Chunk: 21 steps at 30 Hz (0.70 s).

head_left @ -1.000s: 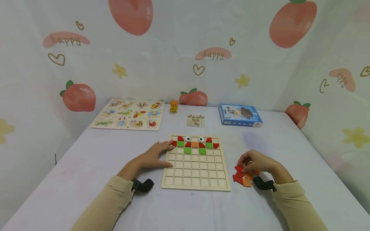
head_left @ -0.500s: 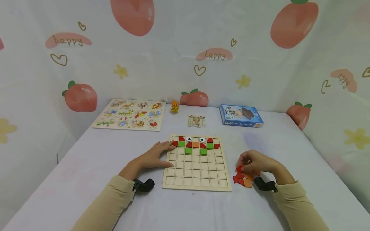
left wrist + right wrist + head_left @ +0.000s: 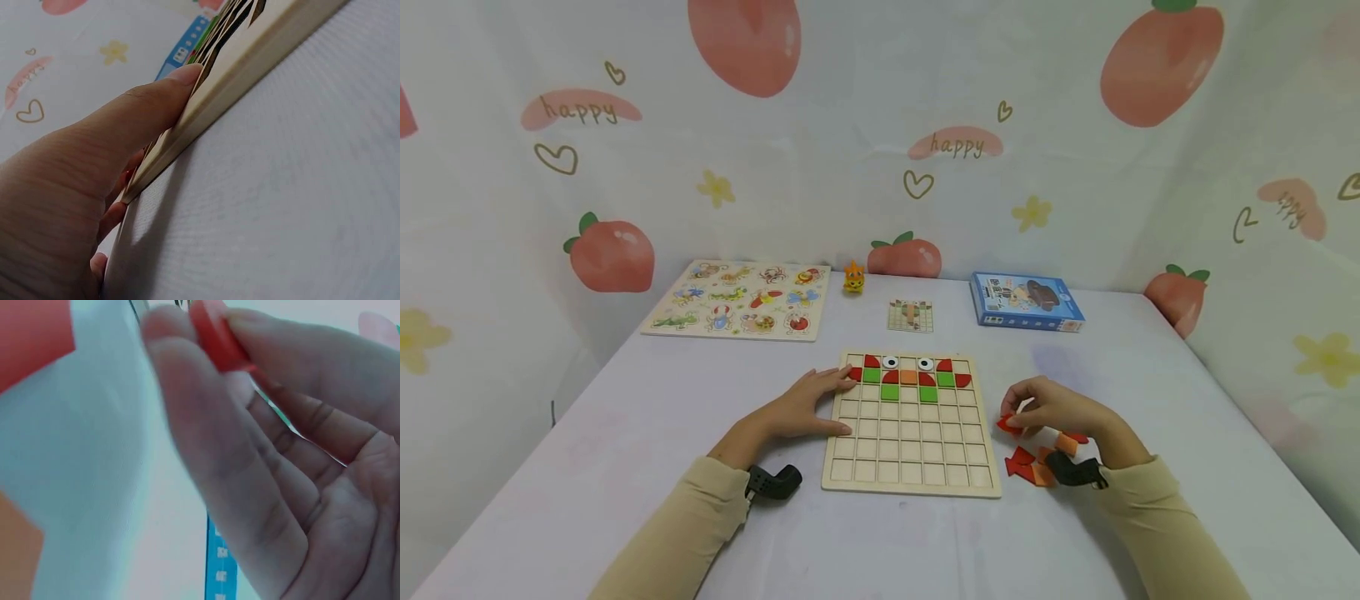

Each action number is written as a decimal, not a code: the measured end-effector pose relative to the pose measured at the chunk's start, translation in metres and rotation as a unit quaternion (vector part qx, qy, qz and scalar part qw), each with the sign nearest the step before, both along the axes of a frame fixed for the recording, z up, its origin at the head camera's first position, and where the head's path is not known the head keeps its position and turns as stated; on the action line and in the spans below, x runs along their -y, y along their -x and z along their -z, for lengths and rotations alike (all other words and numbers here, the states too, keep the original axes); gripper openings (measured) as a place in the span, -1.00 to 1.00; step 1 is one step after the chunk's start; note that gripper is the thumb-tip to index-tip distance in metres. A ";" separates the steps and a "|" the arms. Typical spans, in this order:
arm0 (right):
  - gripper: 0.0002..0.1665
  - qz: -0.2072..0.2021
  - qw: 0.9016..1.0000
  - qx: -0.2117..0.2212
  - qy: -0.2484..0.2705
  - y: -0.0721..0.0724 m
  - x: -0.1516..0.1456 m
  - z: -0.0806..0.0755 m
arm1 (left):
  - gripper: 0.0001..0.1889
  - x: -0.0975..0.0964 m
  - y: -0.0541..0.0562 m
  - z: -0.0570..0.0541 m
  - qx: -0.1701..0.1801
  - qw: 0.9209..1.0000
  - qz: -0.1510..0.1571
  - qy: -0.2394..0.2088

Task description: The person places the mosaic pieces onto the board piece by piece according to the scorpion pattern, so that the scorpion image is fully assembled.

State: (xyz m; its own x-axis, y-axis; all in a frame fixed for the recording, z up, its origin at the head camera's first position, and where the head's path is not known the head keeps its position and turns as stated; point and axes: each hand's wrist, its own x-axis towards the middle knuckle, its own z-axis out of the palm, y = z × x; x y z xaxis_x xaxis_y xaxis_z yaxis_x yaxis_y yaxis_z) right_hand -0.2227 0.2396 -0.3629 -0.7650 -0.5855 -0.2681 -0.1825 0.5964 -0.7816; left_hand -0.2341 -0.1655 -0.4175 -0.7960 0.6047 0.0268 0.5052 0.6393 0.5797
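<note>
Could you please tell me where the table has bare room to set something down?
On the near side of the grid board, between the sleeves, and between the picture puzzle and the left hand. Crowded: right of the board, where red and orange pieces lie by the right hand.

The pale square gridded board [image 3: 910, 462] looks like bare wood, matt and smooth along its edge. The small red flat piece [image 3: 215, 334] has a smooth, painted-looking face. White cloth [image 3: 880, 546] with a fine visible weave covers the desk. The printed white backdrop [image 3: 820, 167] appears to be matt, lightly creased fabric. The blue rectangular box [image 3: 1027, 302] looks like smooth printed cardboard, the bent black wrist camera [image 3: 777, 482] like plastic, and the beige sleeve [image 3: 673, 521] is soft, wrinkled cloth.
</note>
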 end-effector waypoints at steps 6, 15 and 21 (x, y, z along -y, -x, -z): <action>-0.79 -0.001 0.999 -0.028 0.022 0.012 0.009 0.000 | -0.19 -0.001 -0.001 -0.002 0.002 1.000 -0.003 -0.001; -0.80 0.001 0.999 -0.033 0.025 0.021 0.034 0.000 | -0.20 0.000 -0.001 -0.002 0.002 1.000 0.001 -0.009; -0.79 0.013 0.998 -0.037 0.039 0.027 0.051 0.002 | -0.20 0.000 -0.001 -0.001 0.001 1.000 -0.002 -0.004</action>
